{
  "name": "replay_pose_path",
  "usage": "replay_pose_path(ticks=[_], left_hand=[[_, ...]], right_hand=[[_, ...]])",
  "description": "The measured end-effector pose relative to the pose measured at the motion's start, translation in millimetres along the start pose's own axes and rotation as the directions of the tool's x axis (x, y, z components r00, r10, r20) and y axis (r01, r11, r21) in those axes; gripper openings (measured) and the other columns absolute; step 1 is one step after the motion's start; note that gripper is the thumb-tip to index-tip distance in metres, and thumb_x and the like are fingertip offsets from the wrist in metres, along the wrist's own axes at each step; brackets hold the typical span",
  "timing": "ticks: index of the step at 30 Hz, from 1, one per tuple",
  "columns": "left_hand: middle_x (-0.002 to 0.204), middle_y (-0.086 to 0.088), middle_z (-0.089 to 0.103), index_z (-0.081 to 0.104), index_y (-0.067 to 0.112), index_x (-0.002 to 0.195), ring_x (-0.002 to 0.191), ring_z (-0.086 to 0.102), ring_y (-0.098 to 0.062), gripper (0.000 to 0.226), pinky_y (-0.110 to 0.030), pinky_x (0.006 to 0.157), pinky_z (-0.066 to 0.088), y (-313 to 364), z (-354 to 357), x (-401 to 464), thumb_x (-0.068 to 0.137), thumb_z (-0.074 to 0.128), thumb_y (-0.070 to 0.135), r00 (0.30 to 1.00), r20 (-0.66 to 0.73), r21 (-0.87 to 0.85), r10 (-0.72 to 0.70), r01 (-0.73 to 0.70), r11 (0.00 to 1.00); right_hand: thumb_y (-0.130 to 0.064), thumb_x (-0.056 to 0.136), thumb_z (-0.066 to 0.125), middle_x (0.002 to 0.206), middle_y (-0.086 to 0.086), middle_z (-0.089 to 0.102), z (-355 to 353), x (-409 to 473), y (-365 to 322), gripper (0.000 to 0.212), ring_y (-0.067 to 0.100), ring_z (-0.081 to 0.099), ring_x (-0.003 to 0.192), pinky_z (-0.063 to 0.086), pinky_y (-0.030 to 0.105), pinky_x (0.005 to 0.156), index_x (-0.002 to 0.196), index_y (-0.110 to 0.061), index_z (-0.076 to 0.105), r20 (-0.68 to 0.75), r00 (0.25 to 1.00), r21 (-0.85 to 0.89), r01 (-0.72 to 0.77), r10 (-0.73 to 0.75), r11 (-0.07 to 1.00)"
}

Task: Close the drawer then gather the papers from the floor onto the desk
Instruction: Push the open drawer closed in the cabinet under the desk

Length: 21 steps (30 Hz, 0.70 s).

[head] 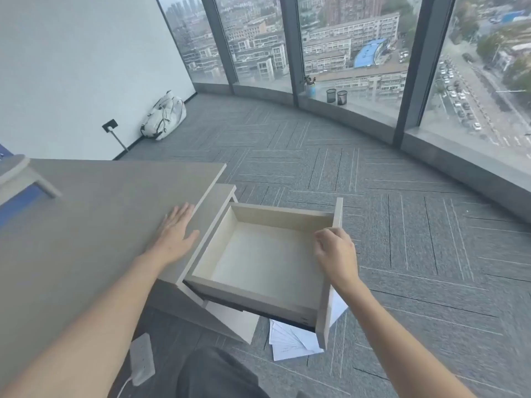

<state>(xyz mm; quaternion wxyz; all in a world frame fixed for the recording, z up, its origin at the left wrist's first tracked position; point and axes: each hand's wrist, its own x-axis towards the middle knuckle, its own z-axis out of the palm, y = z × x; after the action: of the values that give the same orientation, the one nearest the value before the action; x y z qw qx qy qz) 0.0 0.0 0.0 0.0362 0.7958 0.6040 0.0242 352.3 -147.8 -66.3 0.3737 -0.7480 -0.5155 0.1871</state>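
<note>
The drawer (258, 262) stands pulled far out of the grey cabinet under the desk (86, 225); its pale inside holds nothing. My left hand (175, 234) lies flat on the desk's right edge, fingers apart. My right hand (334, 254) rests on the drawer's grey front panel (330, 297), fingers curled over its top edge. White papers (293, 343) lie fanned on the carpet beneath the drawer, partly hidden by it. Another sheet (337, 307) shows to the right of the front panel.
A white power strip (140, 359) lies on the carpet near my dark trouser leg (212, 377). A white bag (165, 116) leans on the far wall. Two mesh pen cups (336, 96) and a small plant (309, 84) stand on the window sill. Grey carpet spreads to the right.
</note>
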Motion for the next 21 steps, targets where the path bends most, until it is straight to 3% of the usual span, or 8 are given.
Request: replay_pose_path(ticks=[3,7,10,12,15,16,18,21], left_hand=[[0.169,-0.004,0.008,0.012,0.019,0.159,0.156,0.003,-0.024,0.063,-0.040,0.126,0.001,-5,-2,6,0.104,0.041,0.028,1.000,0.006,0.011,-0.005,0.005,1.000],[0.169,-0.005,0.010,0.014,0.020,0.159,0.156,0.004,-0.025,0.057,-0.041,0.125,0.001,-4,0,13,0.106,0.033,0.028,1.000,0.009,-0.002,-0.024,0.024,1.000],[0.169,-0.004,0.009,0.014,0.022,0.160,0.156,0.003,-0.024,0.057,-0.041,0.125,0.000,-3,-1,19,0.106,0.033,0.029,1.000,0.006,0.000,-0.030,0.030,1.000],[0.169,-0.004,0.008,0.014,0.023,0.160,0.156,0.002,-0.024,0.059,-0.041,0.124,-0.001,-2,-2,21,0.106,0.036,0.028,1.000,0.017,-0.006,-0.020,0.021,1.000],[0.169,-0.006,0.010,0.016,0.023,0.159,0.156,0.004,-0.024,0.058,-0.041,0.124,0.000,-3,-4,23,0.106,0.038,0.027,1.000,0.003,-0.018,-0.011,0.011,1.000],[0.168,-0.006,0.012,0.019,0.023,0.159,0.156,0.006,-0.025,0.056,-0.041,0.124,0.001,-3,-4,24,0.106,0.037,0.026,1.000,-0.011,-0.029,-0.015,0.015,0.999],[0.168,-0.006,0.015,0.023,0.024,0.158,0.156,0.008,-0.025,0.053,-0.042,0.124,0.003,-3,-5,25,0.106,0.036,0.025,0.999,-0.028,-0.041,-0.016,0.015,0.999],[0.167,-0.007,0.020,0.027,0.023,0.157,0.155,0.013,-0.025,0.051,-0.043,0.124,0.006,-3,-5,26,0.106,0.035,0.023,0.999,-0.047,-0.031,-0.001,0.000,1.000]], right_hand=[[-0.002,0.087,0.056,0.126,0.009,0.063,4,-2,6,0.032,0.033,0.055,0.119,0.040,0.041,0.100,0.113,-0.012,0.073,-0.094,0.995,0.023,-0.033,0.035,0.999],[-0.010,0.096,0.053,0.130,0.011,0.057,-1,-4,19,0.034,0.029,0.053,0.121,0.039,0.034,0.099,0.128,-0.015,0.064,-0.088,0.985,0.167,-0.135,0.151,0.977],[-0.007,0.098,0.047,0.117,0.010,0.061,-8,-3,33,0.035,0.026,0.061,0.107,0.039,0.029,0.085,0.123,-0.022,0.066,-0.036,0.975,0.272,-0.200,0.217,0.942],[0.003,0.095,0.041,0.108,0.003,0.065,-11,-1,40,0.046,0.023,0.067,0.088,0.052,0.033,0.073,0.121,-0.025,0.067,0.007,0.970,0.338,-0.231,0.243,0.912],[0.002,0.095,0.044,0.101,-0.005,0.069,-13,2,46,0.040,0.006,0.063,0.065,0.050,0.016,0.050,0.122,-0.019,0.064,0.066,0.944,0.440,-0.318,0.323,0.840],[0.001,0.093,0.047,0.104,-0.002,0.070,-12,2,49,0.037,0.003,0.062,0.068,0.048,0.013,0.052,0.121,-0.016,0.064,0.090,0.932,0.439,-0.354,0.352,0.826],[-0.002,0.090,0.049,0.107,0.002,0.073,-10,2,55,0.036,0.010,0.065,0.079,0.052,0.021,0.067,0.118,-0.015,0.067,0.166,0.904,0.413,-0.428,0.395,0.804],[-0.009,0.087,0.051,0.089,0.005,0.073,-11,0,67,0.025,0.021,0.070,0.080,0.059,0.034,0.072,0.103,-0.011,0.071,0.320,0.832,0.358,-0.550,0.454,0.755]])
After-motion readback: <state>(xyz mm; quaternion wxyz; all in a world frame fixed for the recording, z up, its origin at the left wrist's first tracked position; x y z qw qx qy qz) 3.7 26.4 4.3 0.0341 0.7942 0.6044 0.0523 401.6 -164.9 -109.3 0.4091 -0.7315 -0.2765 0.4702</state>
